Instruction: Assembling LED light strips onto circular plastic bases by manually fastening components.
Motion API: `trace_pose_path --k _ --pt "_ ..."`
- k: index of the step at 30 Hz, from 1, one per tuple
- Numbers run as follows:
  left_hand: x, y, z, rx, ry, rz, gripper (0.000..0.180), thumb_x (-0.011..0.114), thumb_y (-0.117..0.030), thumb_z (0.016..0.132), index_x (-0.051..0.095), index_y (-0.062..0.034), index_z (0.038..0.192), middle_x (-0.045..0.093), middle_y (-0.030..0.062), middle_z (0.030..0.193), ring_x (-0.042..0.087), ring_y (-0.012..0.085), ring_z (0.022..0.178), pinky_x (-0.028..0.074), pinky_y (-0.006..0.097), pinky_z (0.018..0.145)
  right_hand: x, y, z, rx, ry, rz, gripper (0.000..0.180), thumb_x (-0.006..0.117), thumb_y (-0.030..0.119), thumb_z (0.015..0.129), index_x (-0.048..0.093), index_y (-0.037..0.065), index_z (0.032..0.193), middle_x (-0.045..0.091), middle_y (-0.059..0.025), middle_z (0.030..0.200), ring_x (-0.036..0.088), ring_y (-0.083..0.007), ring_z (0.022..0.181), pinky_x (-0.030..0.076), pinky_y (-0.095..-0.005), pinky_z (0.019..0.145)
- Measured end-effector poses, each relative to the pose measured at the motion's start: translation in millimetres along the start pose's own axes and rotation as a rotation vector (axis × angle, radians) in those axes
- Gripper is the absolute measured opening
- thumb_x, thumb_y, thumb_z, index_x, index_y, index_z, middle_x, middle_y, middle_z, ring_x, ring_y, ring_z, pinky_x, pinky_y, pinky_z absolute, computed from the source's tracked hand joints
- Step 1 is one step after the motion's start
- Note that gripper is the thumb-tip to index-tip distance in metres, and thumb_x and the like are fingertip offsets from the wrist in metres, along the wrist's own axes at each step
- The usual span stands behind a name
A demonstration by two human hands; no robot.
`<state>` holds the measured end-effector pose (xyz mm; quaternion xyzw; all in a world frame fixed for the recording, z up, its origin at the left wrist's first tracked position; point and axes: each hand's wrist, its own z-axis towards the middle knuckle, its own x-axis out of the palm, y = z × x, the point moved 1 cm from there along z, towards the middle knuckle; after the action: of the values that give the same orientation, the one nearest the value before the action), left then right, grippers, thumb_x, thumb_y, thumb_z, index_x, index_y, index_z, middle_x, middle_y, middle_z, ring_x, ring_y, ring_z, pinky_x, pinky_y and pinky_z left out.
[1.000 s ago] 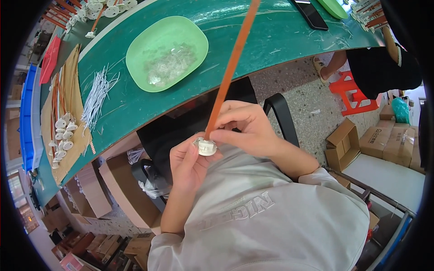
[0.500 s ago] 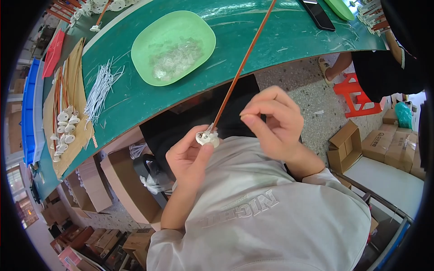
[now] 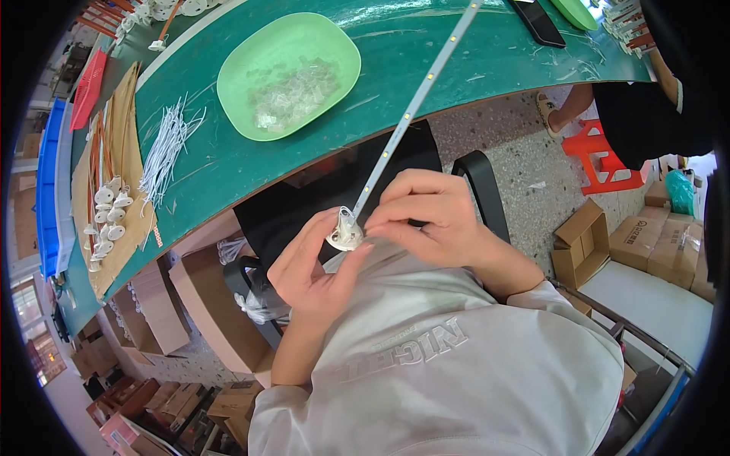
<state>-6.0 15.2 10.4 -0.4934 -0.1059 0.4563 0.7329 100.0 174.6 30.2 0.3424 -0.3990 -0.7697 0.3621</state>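
My left hand (image 3: 308,266) pinches a white round end cap (image 3: 344,237) between thumb and fingers, above my lap. A long, thin LED strip (image 3: 394,138) rises from that cap and slants up over the green table to the right, its pale side with small yellow LEDs facing me. Close against the cap's right side is my right hand (image 3: 433,220), its thumb and fingertips pressed together. Whatever sits in that pinch is too small to make out.
On the green table (image 3: 426,68) stand a light green bowl (image 3: 255,49) of clear pieces (image 3: 293,99), a bundle of white wires (image 3: 167,148), capped strips (image 3: 110,216) on brown paper, and a black phone (image 3: 540,26). Another person's leg (image 3: 570,110) shows beside a red stool (image 3: 597,156).
The strip has turned from its brown back to its LED side. My right hand has come left and down to the cap, which my left hand still holds.
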Motion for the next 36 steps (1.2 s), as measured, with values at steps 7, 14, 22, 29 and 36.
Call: trace_pose_path --k 7,14,22,29,36 --pt "-2.9 5.5 -5.8 -0.089 0.016 -0.179 0.046 0.076 0.006 0.073 0.06 0.0121 0.116 0.066 0.0187 0.108 0.066 0.0193 0.091 0.053 0.03 0.083 -25.6 -7.4 6.6 -0.016 -0.186 -0.247 0.011 0.075 -0.004 0.072 0.071 0.002 0.08 0.062 -0.0067 0.074 0.058 -0.0153 0.063 0.043 -0.025 0.054" --pt "-4.2 4.1 -6.3 -0.375 -0.002 -0.632 0.042 0.064 -0.008 0.089 0.052 0.0131 0.124 0.065 0.0233 0.111 0.067 0.0224 0.086 0.055 0.033 0.079 -84.1 -16.2 -1.8 0.002 -0.347 -0.478 0.007 0.069 -0.005 0.08 0.067 -0.001 0.085 0.061 -0.0058 0.081 0.057 -0.0124 0.071 0.044 -0.0226 0.063" --pt "-7.4 10.1 -5.4 -0.538 0.042 -1.04 0.05 0.053 -0.026 0.098 0.047 0.014 0.128 0.06 0.0286 0.111 0.065 0.0252 0.083 0.055 0.032 0.076 -210.8 -23.1 -51.2 0.441 -0.507 -0.953 0.002 0.059 -0.002 0.089 0.059 -0.002 0.092 0.063 -0.0097 0.085 0.059 -0.0148 0.071 0.047 -0.0263 0.066" --pt "-2.1 9.9 -3.8 -0.539 0.099 -1.013 0.05 0.054 -0.025 0.098 0.047 0.0142 0.128 0.06 0.0289 0.113 0.065 0.0251 0.086 0.055 0.032 0.079 -192.1 -27.3 -57.9 0.56 -0.319 -1.195 0.037 0.067 -0.002 0.081 0.066 0.006 0.117 0.07 -0.0159 0.096 0.068 -0.0257 0.085 0.052 -0.0318 0.076" --pt "2.8 8.2 -6.4 -0.558 0.074 -1.107 0.047 0.057 -0.021 0.096 0.048 0.0125 0.129 0.06 0.0283 0.118 0.066 0.0262 0.094 0.055 0.038 0.086 -48.0 4.5 3.0 0.026 -0.082 -0.231 0.031 0.078 0.006 0.073 0.069 0.0 0.102 0.068 -0.0097 0.092 0.062 -0.0171 0.077 0.049 -0.0269 0.068"
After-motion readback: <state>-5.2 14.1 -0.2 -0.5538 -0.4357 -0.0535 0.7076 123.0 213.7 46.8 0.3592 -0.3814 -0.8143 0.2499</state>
